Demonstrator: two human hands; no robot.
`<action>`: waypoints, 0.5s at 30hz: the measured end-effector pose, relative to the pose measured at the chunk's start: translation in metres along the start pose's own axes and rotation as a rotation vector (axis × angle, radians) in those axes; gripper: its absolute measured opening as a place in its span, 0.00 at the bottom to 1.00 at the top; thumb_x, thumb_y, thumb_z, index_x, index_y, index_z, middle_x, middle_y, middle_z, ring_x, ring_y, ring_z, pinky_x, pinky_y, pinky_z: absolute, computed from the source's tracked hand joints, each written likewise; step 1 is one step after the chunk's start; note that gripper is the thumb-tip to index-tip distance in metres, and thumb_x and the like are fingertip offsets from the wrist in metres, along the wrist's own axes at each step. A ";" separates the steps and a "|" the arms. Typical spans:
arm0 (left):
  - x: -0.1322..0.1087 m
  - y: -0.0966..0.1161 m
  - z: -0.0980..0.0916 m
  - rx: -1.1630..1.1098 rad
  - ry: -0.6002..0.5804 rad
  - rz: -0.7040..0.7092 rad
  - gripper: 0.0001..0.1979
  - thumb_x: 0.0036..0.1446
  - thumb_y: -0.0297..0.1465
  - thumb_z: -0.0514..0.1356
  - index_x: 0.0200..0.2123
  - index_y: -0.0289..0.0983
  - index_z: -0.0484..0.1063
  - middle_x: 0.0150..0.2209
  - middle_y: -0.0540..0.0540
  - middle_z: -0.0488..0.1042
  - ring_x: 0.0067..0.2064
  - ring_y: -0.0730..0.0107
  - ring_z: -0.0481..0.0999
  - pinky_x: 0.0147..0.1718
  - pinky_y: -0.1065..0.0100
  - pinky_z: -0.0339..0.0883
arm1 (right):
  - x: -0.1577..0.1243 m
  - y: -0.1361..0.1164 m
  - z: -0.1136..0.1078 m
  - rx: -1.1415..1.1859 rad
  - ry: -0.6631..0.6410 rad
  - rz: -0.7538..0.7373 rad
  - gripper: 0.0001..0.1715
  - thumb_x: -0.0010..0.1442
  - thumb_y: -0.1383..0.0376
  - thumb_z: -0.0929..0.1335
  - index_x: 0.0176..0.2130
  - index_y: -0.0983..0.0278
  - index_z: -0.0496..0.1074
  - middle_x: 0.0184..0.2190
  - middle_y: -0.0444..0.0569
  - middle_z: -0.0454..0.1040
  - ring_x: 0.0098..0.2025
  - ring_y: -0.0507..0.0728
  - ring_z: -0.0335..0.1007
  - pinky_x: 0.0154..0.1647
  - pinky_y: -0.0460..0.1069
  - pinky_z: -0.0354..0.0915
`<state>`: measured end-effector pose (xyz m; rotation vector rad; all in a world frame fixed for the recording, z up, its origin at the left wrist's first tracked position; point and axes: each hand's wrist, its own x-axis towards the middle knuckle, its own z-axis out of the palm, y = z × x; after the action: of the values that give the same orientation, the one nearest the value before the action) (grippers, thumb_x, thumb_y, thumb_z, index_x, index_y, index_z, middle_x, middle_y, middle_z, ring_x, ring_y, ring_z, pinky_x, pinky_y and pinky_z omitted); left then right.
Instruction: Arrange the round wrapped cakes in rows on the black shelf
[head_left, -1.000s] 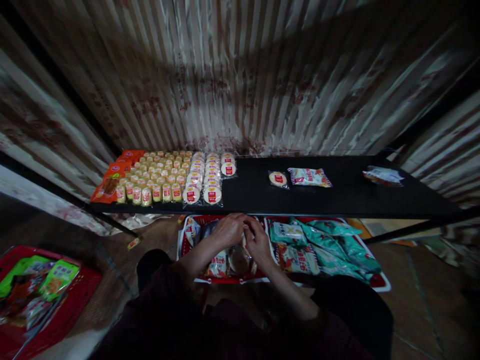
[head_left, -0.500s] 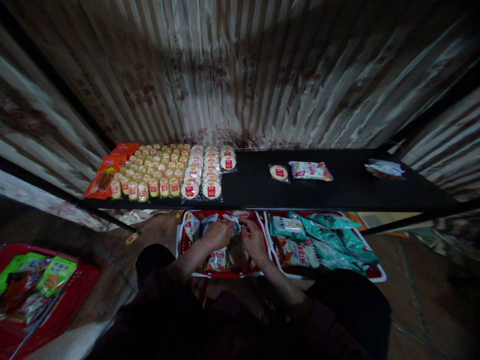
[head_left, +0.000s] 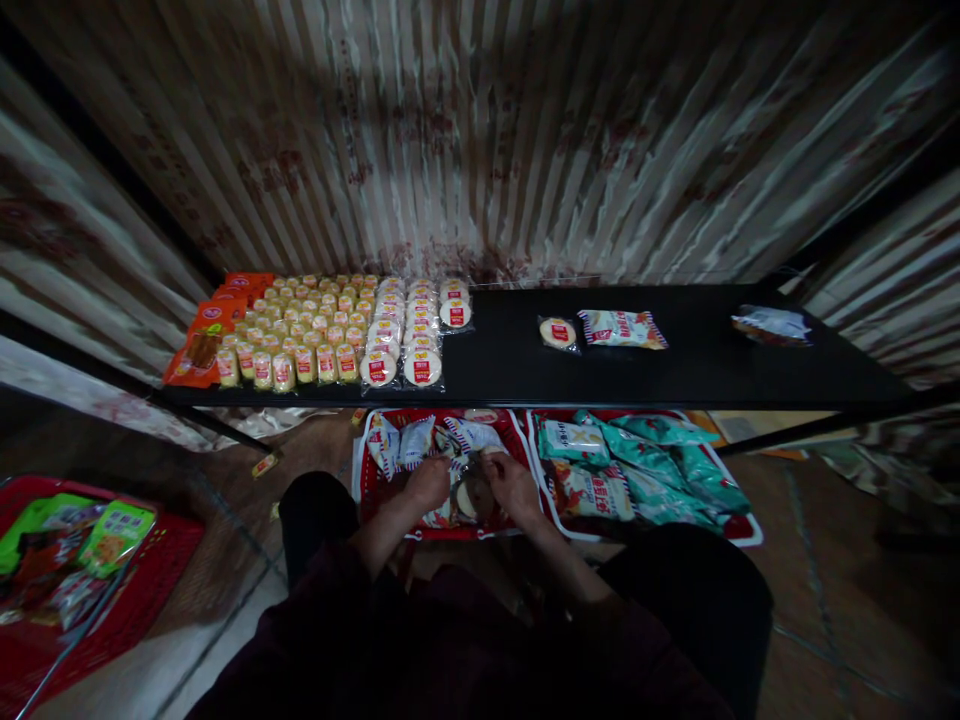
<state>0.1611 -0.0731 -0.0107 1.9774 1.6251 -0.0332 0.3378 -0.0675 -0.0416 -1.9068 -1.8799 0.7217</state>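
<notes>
Head view: where are the hands?
Over the left basket [head_left: 368, 490] of two side by side. The left hand [head_left: 431, 483] and right hand [head_left: 512, 487] sit apart, curled inward, with a round wrapped cake [head_left: 474, 497] between them in that basket.
Is either grip closed on it?
I can't tell; it's too dark there.
Which way does it point?
It's round, so no long axis; its pale face looks upward. The striped packet [head_left: 622, 329] on the black shelf [head_left: 510, 375] lies lengthwise along it.
Any labels?
Red ones on the shelf's round cakes [head_left: 422, 370], and red characters on the striped packet, too small to read. Teal packets [head_left: 694, 475], in the right basket [head_left: 742, 527], carry white panels.
</notes>
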 end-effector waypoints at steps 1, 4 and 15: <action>-0.003 0.003 0.003 0.008 0.002 0.030 0.18 0.55 0.20 0.48 0.46 0.32 0.71 0.47 0.39 0.75 0.51 0.66 0.73 0.51 0.66 0.65 | -0.005 -0.001 -0.002 -0.070 -0.032 -0.001 0.16 0.60 0.64 0.60 0.41 0.61 0.74 0.37 0.51 0.78 0.38 0.57 0.75 0.39 0.49 0.67; -0.010 0.018 0.017 0.021 0.011 0.093 0.18 0.56 0.21 0.48 0.47 0.33 0.70 0.49 0.39 0.73 0.51 0.65 0.72 0.50 0.65 0.65 | -0.023 -0.002 -0.005 -0.235 -0.099 -0.008 0.17 0.60 0.65 0.60 0.45 0.62 0.73 0.39 0.54 0.78 0.39 0.58 0.75 0.36 0.48 0.65; -0.034 0.051 0.071 -0.188 0.056 -0.210 0.24 0.53 0.18 0.50 0.54 0.28 0.64 0.56 0.32 0.65 0.55 0.57 0.68 0.51 0.63 0.64 | -0.041 0.008 0.004 -0.099 -0.134 0.066 0.18 0.61 0.66 0.60 0.50 0.68 0.67 0.44 0.56 0.76 0.45 0.58 0.74 0.46 0.49 0.65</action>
<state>0.2221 -0.1395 -0.0364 1.6755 1.7969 0.0918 0.3432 -0.1092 -0.0455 -2.0363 -1.9748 0.8091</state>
